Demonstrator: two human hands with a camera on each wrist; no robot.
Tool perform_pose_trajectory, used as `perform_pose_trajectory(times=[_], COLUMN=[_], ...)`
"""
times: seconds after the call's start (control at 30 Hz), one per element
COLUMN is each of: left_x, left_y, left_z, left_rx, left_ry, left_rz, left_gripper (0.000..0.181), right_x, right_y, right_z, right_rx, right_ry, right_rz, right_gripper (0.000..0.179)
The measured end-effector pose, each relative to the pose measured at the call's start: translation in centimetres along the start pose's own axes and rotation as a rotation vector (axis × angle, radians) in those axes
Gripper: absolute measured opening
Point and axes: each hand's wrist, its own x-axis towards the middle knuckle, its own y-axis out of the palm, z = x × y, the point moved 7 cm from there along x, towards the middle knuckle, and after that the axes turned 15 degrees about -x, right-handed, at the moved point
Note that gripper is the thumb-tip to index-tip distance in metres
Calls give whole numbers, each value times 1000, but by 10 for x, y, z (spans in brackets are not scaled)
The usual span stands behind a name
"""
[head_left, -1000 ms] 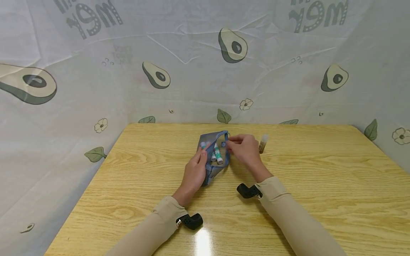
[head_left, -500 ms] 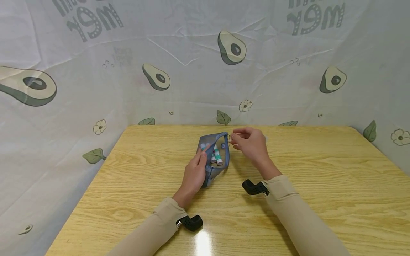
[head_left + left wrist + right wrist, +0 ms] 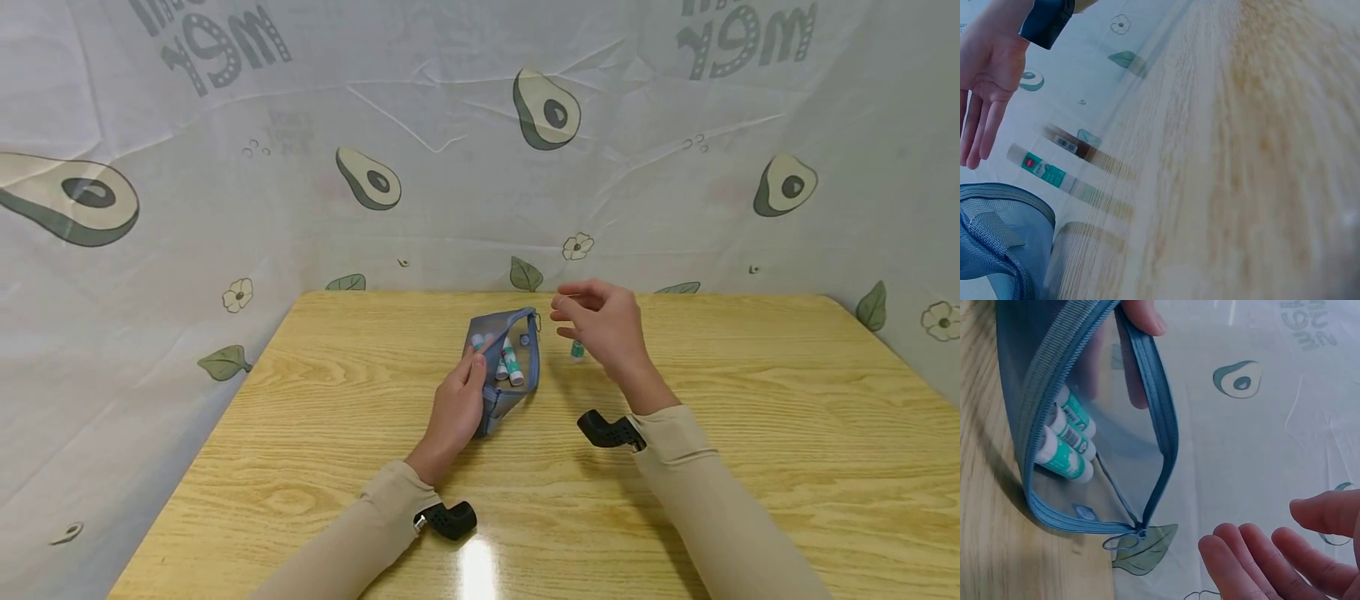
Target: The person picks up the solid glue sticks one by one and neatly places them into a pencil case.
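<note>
My left hand [image 3: 450, 408] grips the side of a blue mesh zip pouch [image 3: 491, 321], its mouth spread wide. Inside lie several white-and-green glue sticks [image 3: 1063, 459], also seen through the mesh in the head view. To the right of the pouch, my right hand [image 3: 607, 329] hovers with loosely bent, spread fingers and holds nothing; its bare fingers [image 3: 1260, 556] show in the right wrist view. Below it another glue stick [image 3: 577, 350] stands upright on the table, its upper part hidden by the hand in the head view.
A brown-labelled tube with a pale cap [image 3: 1069, 142] stands beyond the standing glue stick; my right hand hides it in the head view. The wooden table [image 3: 337, 467] ends against a printed avocado cloth [image 3: 450, 217] behind and at the sides.
My right hand has drawn back from the pouch's edge, rightward and up, with its fingers loosening. The standing glue stick now shows beneath it, while the brown tube is covered. My left hand stays put.
</note>
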Motion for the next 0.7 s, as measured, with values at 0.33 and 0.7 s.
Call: perform_pose_trajectory(times=[0.33,0.7], left_x=[0,-1], left_y=[-1,-2], left_z=[-1,-2], left_rx=[-13,-11], left_ry=[-12,-8], left_rz=[-11,-10], left_gripper=[50,50], right_x=[-3,-5], right_y=[-11,-19], right_z=[11,17], right_rx=[4,-37], right_ry=[-14,-58], right_rz=[-2,-45], right_gripper=[41,42])
